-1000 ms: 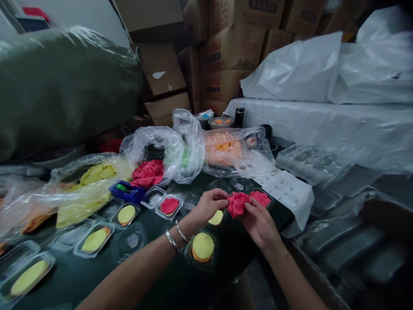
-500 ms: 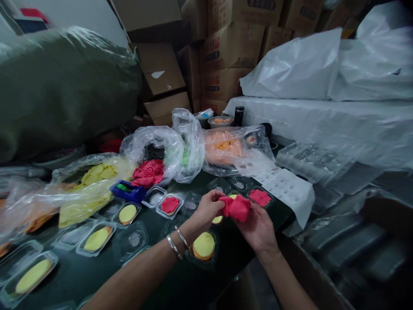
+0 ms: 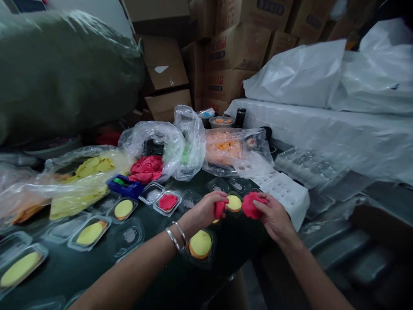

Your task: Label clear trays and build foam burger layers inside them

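My left hand (image 3: 211, 207), with two silver bangles at the wrist, pinches a soft red piece (image 3: 220, 209) folded between thumb and fingers. To its right, my right hand (image 3: 272, 215) is closed on a thin red scalloped piece (image 3: 251, 206), thumb on top. This red piece overlaps the rightmost small clear container, so I cannot tell where one red layer ends. Between the hands lies a yellow disc (image 3: 234, 203) on an orange one. Nearer me, a clear container holds another yellow disc (image 3: 200, 244). Left of my left hand sits a container with a red scalloped piece (image 3: 167, 202).
Several clear containers with yellow discs (image 3: 89, 233) stand at left. Behind are a blue tape dispenser (image 3: 125, 187) and plastic bags of yellow (image 3: 94, 167), red (image 3: 146, 168) and orange pieces (image 3: 224, 146). A printed sheet (image 3: 284, 189) hangs at the right table edge. Cardboard boxes (image 3: 238, 47) are stacked behind.
My hands have moved apart. The red pieces that were together between them are now separate, one in each hand. The right hand has turned palm down over the rightmost container.
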### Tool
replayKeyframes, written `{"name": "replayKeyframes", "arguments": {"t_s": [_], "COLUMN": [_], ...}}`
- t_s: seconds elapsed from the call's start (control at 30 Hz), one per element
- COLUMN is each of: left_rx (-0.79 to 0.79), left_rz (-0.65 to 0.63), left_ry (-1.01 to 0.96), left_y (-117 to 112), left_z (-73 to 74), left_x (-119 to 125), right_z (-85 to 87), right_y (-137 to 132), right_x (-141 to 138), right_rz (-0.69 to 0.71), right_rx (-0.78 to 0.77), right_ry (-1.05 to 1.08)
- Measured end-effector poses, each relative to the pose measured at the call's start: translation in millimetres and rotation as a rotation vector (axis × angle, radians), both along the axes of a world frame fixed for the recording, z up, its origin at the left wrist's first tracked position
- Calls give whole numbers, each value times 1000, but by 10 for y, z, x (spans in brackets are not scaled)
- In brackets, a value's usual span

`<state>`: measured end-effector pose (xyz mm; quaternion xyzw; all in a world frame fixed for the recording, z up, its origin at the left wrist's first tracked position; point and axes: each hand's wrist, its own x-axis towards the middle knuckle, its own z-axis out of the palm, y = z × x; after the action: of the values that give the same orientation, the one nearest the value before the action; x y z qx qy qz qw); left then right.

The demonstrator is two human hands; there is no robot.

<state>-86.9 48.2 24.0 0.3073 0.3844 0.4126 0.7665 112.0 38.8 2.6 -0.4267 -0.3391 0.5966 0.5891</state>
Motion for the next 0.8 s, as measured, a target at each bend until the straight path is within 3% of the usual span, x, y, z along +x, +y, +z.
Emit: {"name": "replayKeyframes", "arguments": {"t_s": [0.1,0.17,0.27,0.4,0.5,0.63,0.73,0.8], "left_rx": [64,102,206,523,673,894,1050,1075], "left_rz": [-111,-135,-80,-202,-230,-164,-261,-264], "left_ry": [163,230,454,1065,1232,1300,1236,1183], "left_y": [56,139,307,521,573,475,380,342], "left_z": [-17,-41,-81,-87,-26,54,-6,-104], "left_x": [87,102,78,85,96,57,64,98], "right_z": [130,137,57,-41,-54,-99,-209,-301], "right_y": [126,214,341,445,451,383,317,282], "right_x": [-85,-92,-32,-27,-25,130,182,130], "right_rz": [218,271,210,133,126,11,90,136], "right_rx": [51,119,255,253,305,523,674,736], "right_ry": [-123,-303,-713,-1303,-1665,-1711,-1693,-1704]}}
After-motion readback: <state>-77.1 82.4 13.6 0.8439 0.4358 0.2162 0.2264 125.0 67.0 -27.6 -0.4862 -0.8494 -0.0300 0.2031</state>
